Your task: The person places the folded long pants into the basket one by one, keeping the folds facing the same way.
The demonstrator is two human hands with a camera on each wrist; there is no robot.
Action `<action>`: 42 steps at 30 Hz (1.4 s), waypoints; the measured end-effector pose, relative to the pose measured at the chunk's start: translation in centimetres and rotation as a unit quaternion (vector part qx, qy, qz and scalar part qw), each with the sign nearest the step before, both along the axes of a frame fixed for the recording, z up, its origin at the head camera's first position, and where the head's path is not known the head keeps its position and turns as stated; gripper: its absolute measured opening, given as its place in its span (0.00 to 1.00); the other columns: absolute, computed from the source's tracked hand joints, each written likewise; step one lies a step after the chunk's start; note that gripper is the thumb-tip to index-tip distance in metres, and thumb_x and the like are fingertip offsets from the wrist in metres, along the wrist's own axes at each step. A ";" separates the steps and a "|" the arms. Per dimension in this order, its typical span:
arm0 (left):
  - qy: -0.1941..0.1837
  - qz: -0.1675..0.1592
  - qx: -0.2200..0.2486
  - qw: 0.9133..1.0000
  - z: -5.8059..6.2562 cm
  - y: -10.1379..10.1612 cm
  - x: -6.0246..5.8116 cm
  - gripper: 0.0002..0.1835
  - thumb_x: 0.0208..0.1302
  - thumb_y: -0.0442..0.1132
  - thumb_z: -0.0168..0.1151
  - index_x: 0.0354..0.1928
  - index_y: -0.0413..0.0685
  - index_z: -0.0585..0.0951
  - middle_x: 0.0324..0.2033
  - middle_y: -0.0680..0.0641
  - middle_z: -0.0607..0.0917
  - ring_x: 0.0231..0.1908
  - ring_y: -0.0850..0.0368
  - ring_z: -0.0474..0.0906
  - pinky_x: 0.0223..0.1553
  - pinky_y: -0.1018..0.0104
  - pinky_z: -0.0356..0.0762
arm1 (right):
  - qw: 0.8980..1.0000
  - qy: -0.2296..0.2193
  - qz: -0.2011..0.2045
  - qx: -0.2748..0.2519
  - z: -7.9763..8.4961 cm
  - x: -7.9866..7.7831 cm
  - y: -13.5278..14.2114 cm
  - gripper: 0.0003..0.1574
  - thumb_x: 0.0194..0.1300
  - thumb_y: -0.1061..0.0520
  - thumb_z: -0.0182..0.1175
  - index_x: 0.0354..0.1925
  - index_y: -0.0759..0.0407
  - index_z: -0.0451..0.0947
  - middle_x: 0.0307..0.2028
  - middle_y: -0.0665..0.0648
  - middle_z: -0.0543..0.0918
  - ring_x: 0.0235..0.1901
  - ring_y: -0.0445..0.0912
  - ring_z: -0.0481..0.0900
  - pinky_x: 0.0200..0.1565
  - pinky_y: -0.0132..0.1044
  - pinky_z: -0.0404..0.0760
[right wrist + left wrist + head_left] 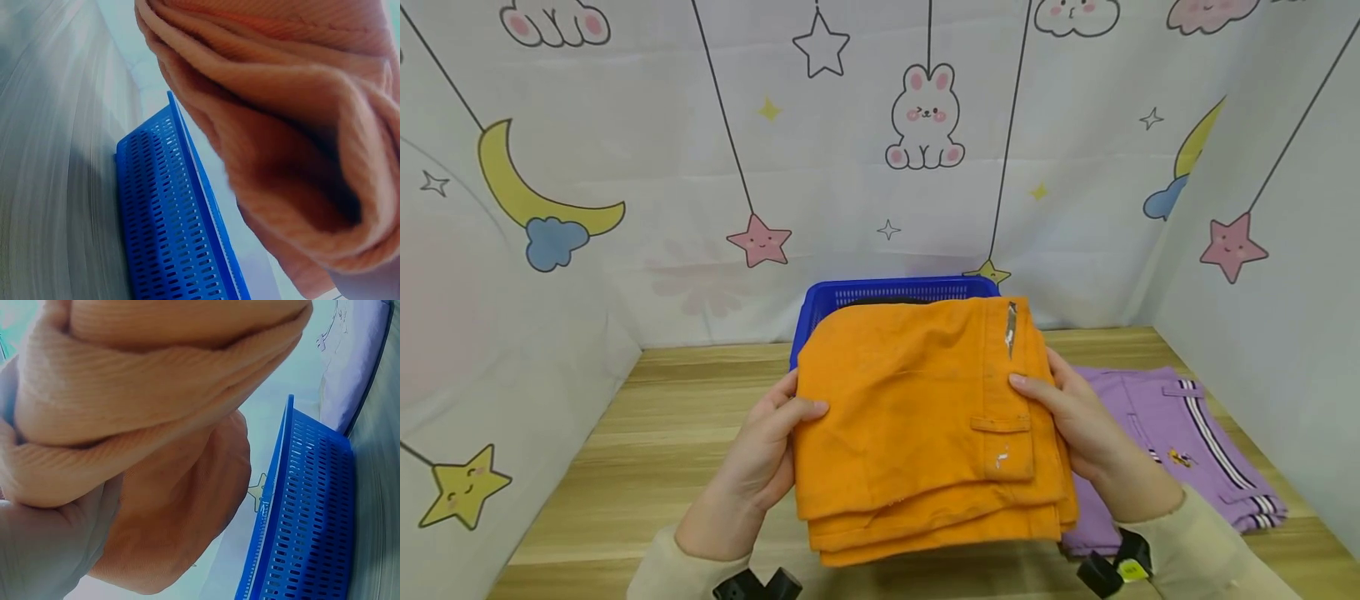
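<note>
Both hands hold a folded pair of orange pants [917,392] up in front of a blue basket [808,321]. The left hand [763,446] grips the bundle's left edge, thumb on the front and fingers behind it. At the right edge, the right hand [1093,425] pinches it the same way, its thumb near the waistband. Several thick layers show along the lower edge of the bundle. In the left wrist view the cloth [156,394] hangs close to the camera beside the basket [312,506]. A rolled fold [281,144] fills much of the right wrist view.
Folded purple pants [1150,433] with striped trim lie on the wooden table [625,450] at the right, partly behind the right arm. Something dark [887,301] shows inside the basket, mostly hidden by the orange cloth. A white printed curtain [850,183] hangs behind and at both sides.
</note>
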State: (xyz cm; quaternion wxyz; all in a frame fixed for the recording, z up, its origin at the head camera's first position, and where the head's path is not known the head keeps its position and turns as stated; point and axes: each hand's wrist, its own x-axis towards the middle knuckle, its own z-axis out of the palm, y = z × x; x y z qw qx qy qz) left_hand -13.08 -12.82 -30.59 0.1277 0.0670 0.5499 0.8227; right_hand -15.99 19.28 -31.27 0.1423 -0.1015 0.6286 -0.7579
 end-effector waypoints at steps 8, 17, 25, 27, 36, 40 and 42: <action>0.003 0.010 -0.001 1.000 -0.1 -0.1 -0.1 0.32 0.61 0.29 0.46 0.69 0.44 0.56 0.51 0.51 0.73 0.47 0.60 0.76 0.51 0.68 0.76 | 1.000 0.005 -0.005 0.005 0.0 -0.2 -0.2 0.37 0.72 0.55 0.49 0.72 0.48 0.43 0.46 0.49 0.81 0.44 0.42 0.83 0.46 0.40 0.82; 0.006 0.011 -0.001 1.000 -0.2 -0.1 -0.5 0.32 0.61 0.29 0.46 0.69 0.45 0.56 0.50 0.51 0.73 0.47 0.60 0.76 0.51 0.68 0.76 | 1.000 0.013 -0.006 0.007 -0.1 -0.5 -0.2 0.38 0.72 0.55 0.49 0.72 0.48 0.42 0.47 0.48 0.80 0.44 0.42 0.83 0.46 0.39 0.82; 0.001 0.012 0.003 1.000 -0.3 -0.1 -0.7 0.32 0.61 0.29 0.46 0.68 0.46 0.57 0.50 0.52 0.73 0.47 0.60 0.76 0.50 0.68 0.76 | 1.000 0.017 0.001 0.002 -0.3 -0.8 -0.3 0.38 0.72 0.55 0.48 0.72 0.47 0.42 0.48 0.49 0.79 0.46 0.42 0.82 0.47 0.40 0.82; 0.001 0.013 0.003 1.000 -0.3 -0.1 -0.8 0.31 0.61 0.29 0.46 0.68 0.46 0.57 0.50 0.52 0.73 0.46 0.60 0.76 0.50 0.68 0.76 | 1.000 0.020 0.005 0.000 -0.4 -0.8 -0.3 0.38 0.72 0.55 0.48 0.72 0.46 0.42 0.49 0.49 0.79 0.46 0.42 0.82 0.47 0.40 0.81; 0.000 0.018 -0.001 1.000 -0.3 0.0 -0.9 0.32 0.60 0.29 0.46 0.68 0.46 0.57 0.50 0.51 0.73 0.47 0.60 0.76 0.50 0.68 0.76 | 0.999 0.038 0.007 0.002 -0.6 -1.0 -0.5 0.38 0.71 0.59 0.49 0.72 0.45 0.44 0.50 0.52 0.77 0.46 0.44 0.81 0.48 0.40 0.81; 0.001 0.022 -0.004 1.000 -0.2 0.1 -1.1 0.32 0.60 0.28 0.47 0.68 0.45 0.58 0.50 0.51 0.73 0.46 0.60 0.76 0.50 0.68 0.76 | 0.999 0.041 0.004 0.008 -0.6 -0.9 -0.5 0.39 0.70 0.60 0.50 0.72 0.44 0.44 0.50 0.53 0.76 0.47 0.44 0.81 0.47 0.41 0.81; 0.002 0.022 -0.005 1.000 -0.2 0.2 -1.1 0.31 0.60 0.28 0.46 0.68 0.45 0.58 0.49 0.51 0.73 0.46 0.60 0.76 0.50 0.68 0.76 | 0.999 0.041 0.002 0.011 -0.5 -0.9 -0.5 0.40 0.70 0.59 0.50 0.72 0.43 0.44 0.51 0.53 0.76 0.47 0.44 0.81 0.47 0.41 0.81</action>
